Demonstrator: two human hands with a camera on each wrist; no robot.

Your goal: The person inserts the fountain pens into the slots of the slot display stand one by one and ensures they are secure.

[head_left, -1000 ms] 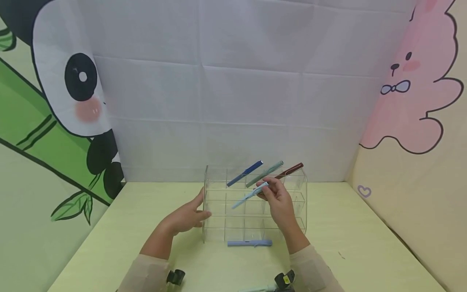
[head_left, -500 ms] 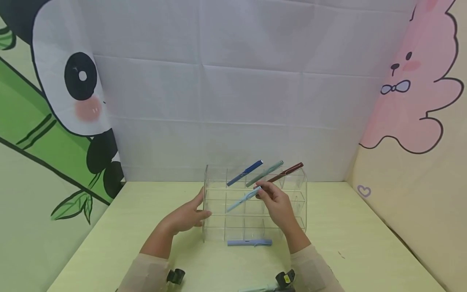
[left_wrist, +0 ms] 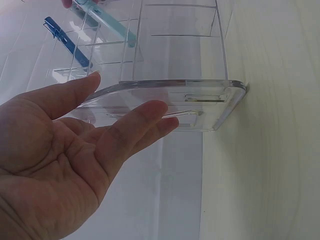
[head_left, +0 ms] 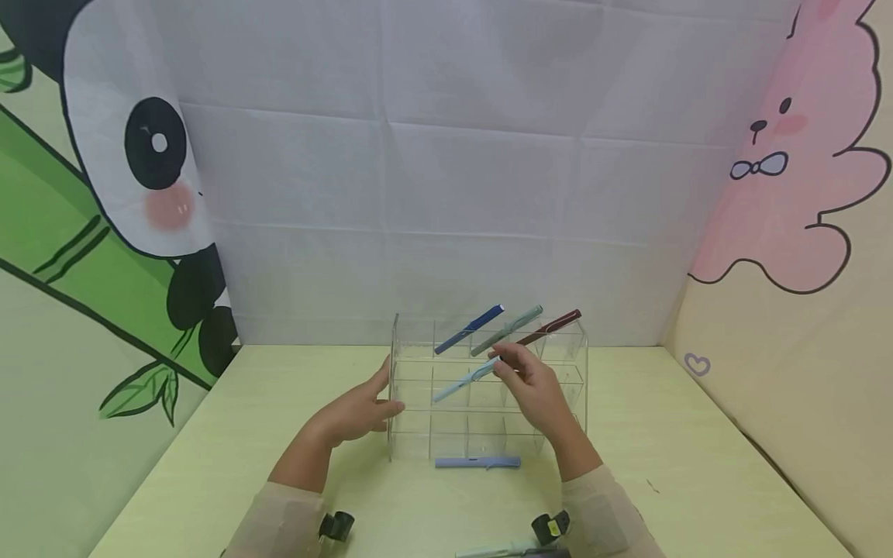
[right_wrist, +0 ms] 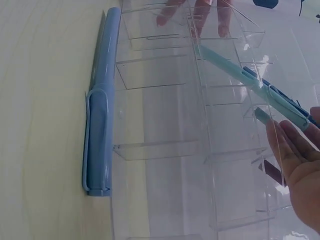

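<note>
soft, even light lies over the pale bench (head_left: pixel 684 465), with mostly faint, soft-edged shadows. the white backdrop cloth (head_left: pixel 453 178) reads dull grey, its creases lightly shaded. both wrist views are hazy, cool-tinted and low in contrast; in the left one a diffuse shadow falls beside the clear acrylic rack (left_wrist: pixel 180 84), whose panels carry pale glare. in the right one a narrow shadow hugs the blue capped pen (right_wrist: pixel 98 125).

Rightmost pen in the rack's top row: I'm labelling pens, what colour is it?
Dark red pen, clearest in the head view.
</note>
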